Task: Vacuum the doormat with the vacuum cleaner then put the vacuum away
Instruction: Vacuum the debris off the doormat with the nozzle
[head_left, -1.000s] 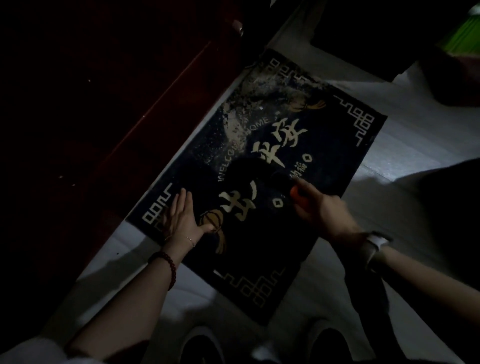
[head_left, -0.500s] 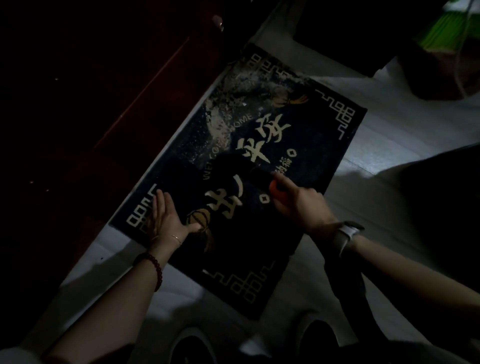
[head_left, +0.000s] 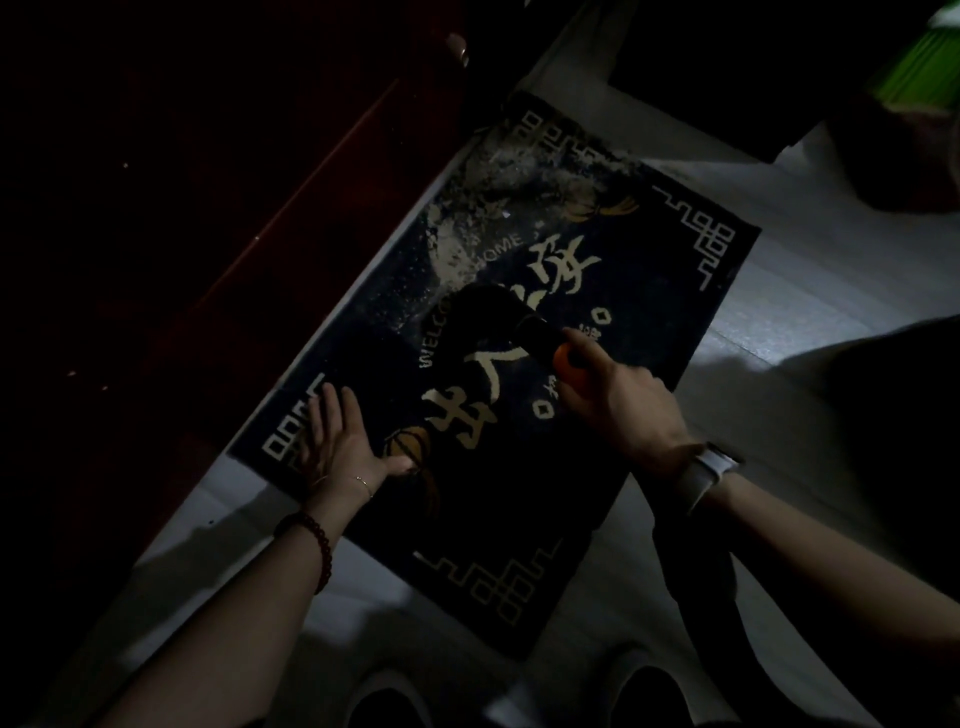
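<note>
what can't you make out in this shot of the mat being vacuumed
Head view only:
- Vacuum head: black against the dark mat, outline lost in dim light; hides part of the WELCOME lettering.
- Hose: runs off the bottom edge; vacuum body out of view.
- Right hand: covers most of the orange grip.
- Left hand: covers the corner pattern beneath it.
- Green thing: cut by the top right edge.

A pale floor (head_left: 810, 291) carries the dark doormat (head_left: 519, 493) beside a door.

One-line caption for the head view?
Left hand flat on the doormat; right hand holds the vacuum nozzle beside pale debris.
</note>
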